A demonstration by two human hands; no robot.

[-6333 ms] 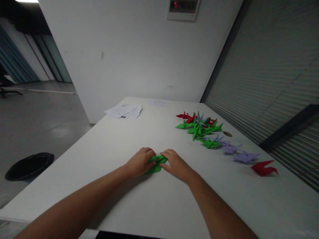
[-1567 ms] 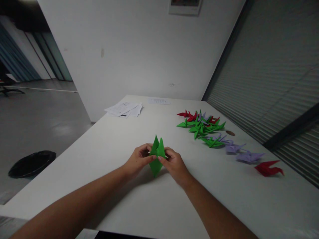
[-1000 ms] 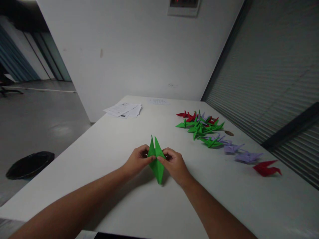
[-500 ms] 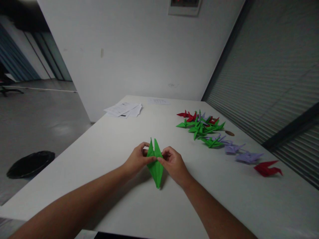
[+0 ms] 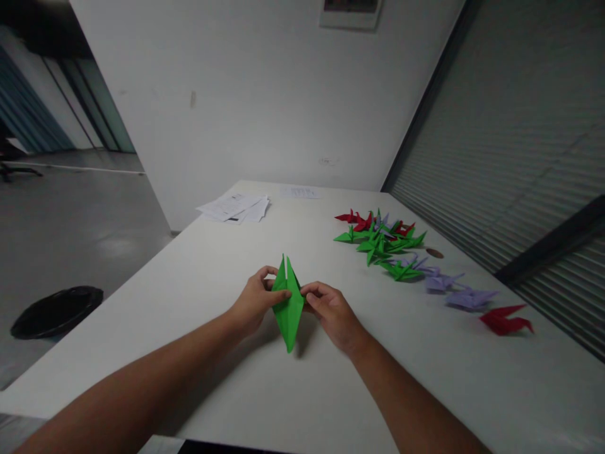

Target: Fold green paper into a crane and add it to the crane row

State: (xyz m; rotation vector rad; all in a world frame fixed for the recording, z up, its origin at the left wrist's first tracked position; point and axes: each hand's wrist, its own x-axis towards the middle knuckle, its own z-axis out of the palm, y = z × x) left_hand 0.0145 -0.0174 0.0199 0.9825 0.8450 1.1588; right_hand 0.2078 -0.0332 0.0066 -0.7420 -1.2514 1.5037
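A green folded origami paper (image 5: 289, 318) is held up just above the table in front of me. It is a long diamond with two narrow points at the top, a slit between them, and one point at the bottom. My left hand (image 5: 255, 299) pinches it from the left, thumb across the front and fingers behind. At the paper's right edge, my right hand (image 5: 333, 313) is closed, thumb and fingertips on that edge; its other fingertips are partly hidden behind the paper.
Several green, red and purple paper cranes lie heaped at the right, including a green crane (image 5: 401, 271), a purple crane (image 5: 470, 299) and a red crane (image 5: 505, 321). White printed sheets (image 5: 236, 207) rest at the back left. A black-lined bin (image 5: 57, 312) stands on the floor, left of the table.
The paper has shifted slightly left and up, and its two top points stand closer together. My right thumb has moved off its front to the right edge.
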